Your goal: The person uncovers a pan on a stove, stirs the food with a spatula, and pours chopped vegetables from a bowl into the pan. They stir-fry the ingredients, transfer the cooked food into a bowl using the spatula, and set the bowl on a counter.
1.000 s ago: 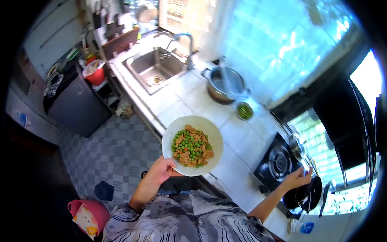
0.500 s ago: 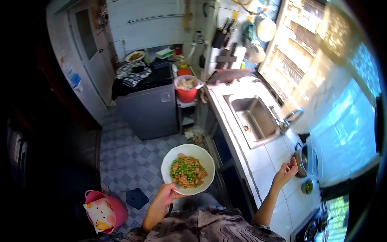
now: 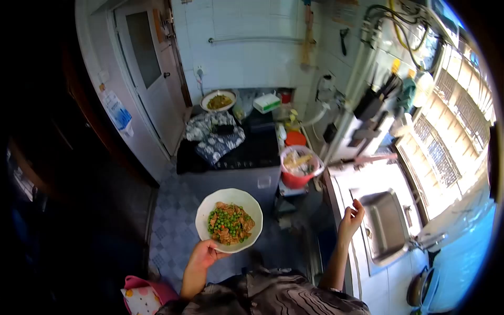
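In the head view my left hand [image 3: 203, 255] grips the near rim of a white bowl [image 3: 251, 203], thumb on top and fingers underneath. The bowl sits level in front of my body, over the floor. Green peas with pieces of brown meat [image 3: 231, 224] fill its middle. Out to the right, my right hand [image 3: 350, 223] is raised beside the counter's edge, near the steel sink [image 3: 386, 226]. Its fingers are loosely bent, and nothing shows in them.
Ahead is a dark-topped cabinet [image 3: 257, 152] bearing a patterned cloth [image 3: 223, 144], a plate of food [image 3: 219, 101] and a tissue box [image 3: 266, 103]. A red bucket [image 3: 295, 178] stands at its right. A pink basket [image 3: 167, 291] is at lower left, a pot [image 3: 417, 289] at lower right.
My view has turned left and moved nearer the dark-topped cabinet. The bowl has stayed in my left hand. My right hand has left the pot's side and is now by the sink.
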